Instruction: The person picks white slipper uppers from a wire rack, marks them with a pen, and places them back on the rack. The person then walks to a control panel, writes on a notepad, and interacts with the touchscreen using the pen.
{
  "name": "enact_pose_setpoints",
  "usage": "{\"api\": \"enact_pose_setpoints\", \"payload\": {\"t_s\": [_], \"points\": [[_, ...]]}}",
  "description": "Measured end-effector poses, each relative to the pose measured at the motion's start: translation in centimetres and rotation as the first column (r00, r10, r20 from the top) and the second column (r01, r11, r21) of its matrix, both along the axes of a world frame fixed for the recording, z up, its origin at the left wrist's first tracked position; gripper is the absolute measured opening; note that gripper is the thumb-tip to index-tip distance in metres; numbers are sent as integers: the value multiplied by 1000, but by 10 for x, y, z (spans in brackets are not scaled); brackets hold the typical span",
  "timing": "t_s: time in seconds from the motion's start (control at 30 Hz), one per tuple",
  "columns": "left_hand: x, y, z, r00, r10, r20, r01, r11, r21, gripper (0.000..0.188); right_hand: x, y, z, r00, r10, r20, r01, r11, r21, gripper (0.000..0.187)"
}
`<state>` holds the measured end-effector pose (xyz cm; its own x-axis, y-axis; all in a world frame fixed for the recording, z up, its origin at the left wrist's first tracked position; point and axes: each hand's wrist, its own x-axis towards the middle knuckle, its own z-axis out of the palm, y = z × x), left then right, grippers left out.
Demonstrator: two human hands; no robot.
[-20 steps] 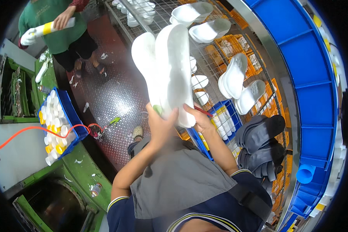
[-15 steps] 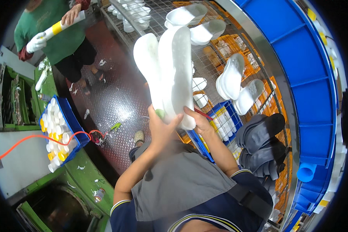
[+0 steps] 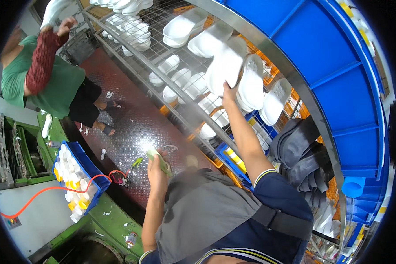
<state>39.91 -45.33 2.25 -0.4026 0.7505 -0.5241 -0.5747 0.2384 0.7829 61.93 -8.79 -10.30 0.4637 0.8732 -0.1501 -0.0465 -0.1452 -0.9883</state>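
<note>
My right hand [image 3: 228,93] reaches out over the wire rack and grips the near end of a white shoe sole [image 3: 224,70]. That sole lies slanted among other white soles on the rack, right beside a stack of white soles [image 3: 251,83]. Nearer my body and to the left, my left hand [image 3: 156,176] is closed around a pale green, flat, slim object [image 3: 159,162]. Its exact kind does not show, since my fingers cover part of it.
The wire rack [image 3: 163,79] holds more white soles, with dark grey soles [image 3: 295,145] at its near right. Blue panels [image 3: 347,105] curve along the right. A blue crate [image 3: 99,174] of white and yellow rolls sits on the green machine [image 3: 119,215]. A co-worker [image 3: 53,83] stands far left.
The white soles I held up in both hands are now down at the rack, under my right hand. My left hand has come away with the pale green object. The co-worker has raised an arm.
</note>
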Motion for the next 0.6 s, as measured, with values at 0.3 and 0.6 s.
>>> {"api": "enact_pose_setpoints", "payload": {"t_s": [0.3, 0.6], "points": [[-18, -18, -19, 986, 59, 159, -51, 997, -56, 31, 20, -103, -1, 910, 202, -363, -270, 951, -149, 49], [-62, -15, -32, 982, 52, 180, -34, 994, -99, 24, -59, -174, 45, 848, 493, -194, -528, 820, -220, 34]]}}
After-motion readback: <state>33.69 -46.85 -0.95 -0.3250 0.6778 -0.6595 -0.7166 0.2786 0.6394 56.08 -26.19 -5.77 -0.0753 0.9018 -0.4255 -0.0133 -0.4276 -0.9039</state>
